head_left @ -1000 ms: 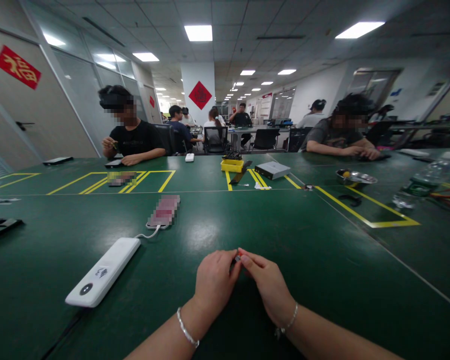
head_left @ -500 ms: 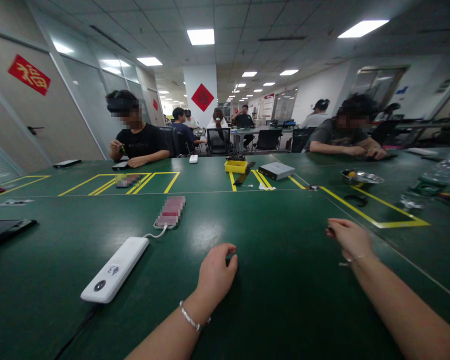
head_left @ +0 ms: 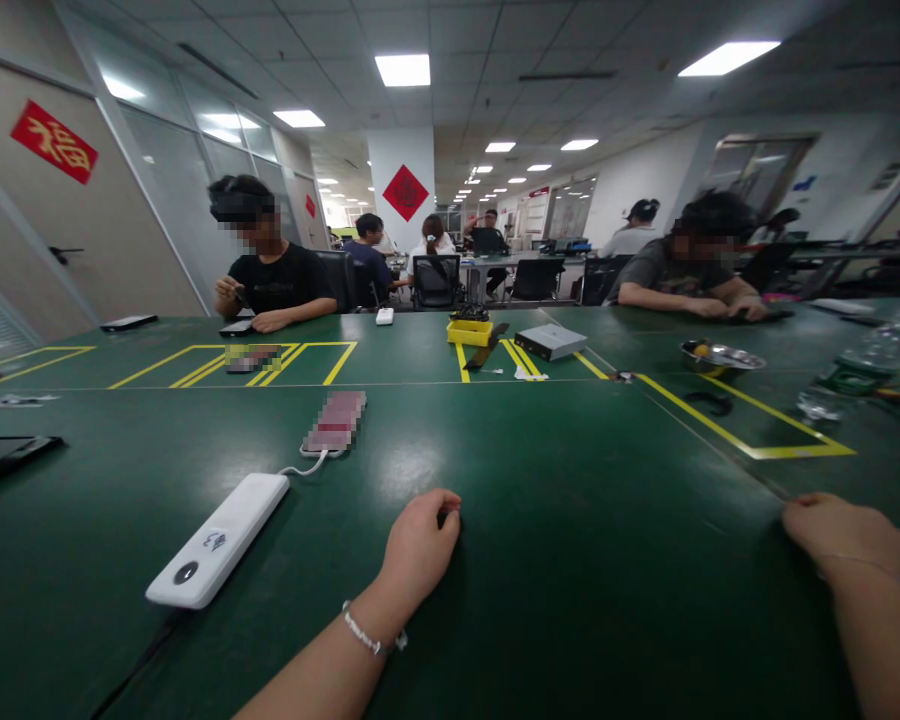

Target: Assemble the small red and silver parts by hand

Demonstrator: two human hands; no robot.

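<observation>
My left hand [head_left: 422, 542] rests on the green table [head_left: 570, 560], right of the white power bank [head_left: 221, 540]. Its fingers curl in and the thumb lies close to the index finger; whatever they may hold is hidden. A bracelet [head_left: 367, 630] circles that wrist. Over at the right edge, my right hand [head_left: 847, 535] is low at the table, slightly blurred, back upward, with its fingers folded under. I cannot make out anything in it. A white cable [head_left: 305, 468] joins the power bank to a blurred-out phone [head_left: 335, 422].
Yellow tape [head_left: 802, 451] outlines areas across the table. Farther back are a yellow box [head_left: 470, 331], a grey box [head_left: 551, 342], a metal bowl [head_left: 722, 355] and a plastic bottle [head_left: 859, 365]. A tablet-like device [head_left: 15, 458] lies at left. Two people sit opposite.
My right hand has swung well to the right and nearer to me. My left hand keeps nearly the same place and pose, while the view has shifted slightly.
</observation>
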